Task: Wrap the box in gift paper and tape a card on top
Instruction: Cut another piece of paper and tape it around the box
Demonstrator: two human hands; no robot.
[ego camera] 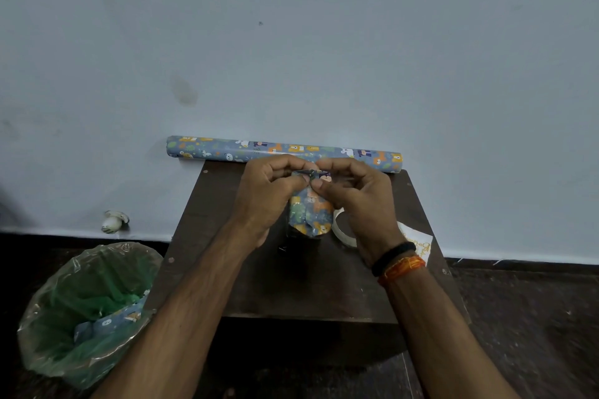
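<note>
A small box covered in blue animal-print gift paper (310, 215) stands on end at the middle of the dark wooden table (291, 288). My left hand (269, 194) and my right hand (353, 194) meet over its top end, and the fingertips and thumbs of both pinch the folded paper there. A roll of clear tape (343, 232) lies just right of the box, partly behind my right wrist. A white card with orange writing (418, 241) lies at the table's right edge, half hidden by that wrist.
A roll of the same gift paper (282, 152) lies along the table's far edge against the pale wall. A bin lined with a green bag (87, 311), holding paper scraps, stands on the dark floor at the left. A small white object (113, 220) sits by the wall.
</note>
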